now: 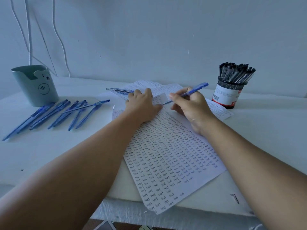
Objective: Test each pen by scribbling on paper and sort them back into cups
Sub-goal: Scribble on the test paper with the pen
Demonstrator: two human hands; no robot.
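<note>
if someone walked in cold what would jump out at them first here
Probably the paper in the middle of the table, covered in rows of tiny handwritten words, with the right hand holding a blue pen to its far end while the left hand lies flat on it. Next, the spread of loose blue pens lying at the left beside a green bear-face cup, and the mesh cup crammed with black pens at the right.

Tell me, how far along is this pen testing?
Much writing looks done: the top sheet is nearly covered in rows of small words. In hand: the right hand holds a blue pen with its tip at the paper while the left hand presses the sheet flat. Left: about ten blue pens lie loose beside the green cup, which appears empty. Whether those, or the black pens in the mesh cup, were tested, I cannot tell.
</note>
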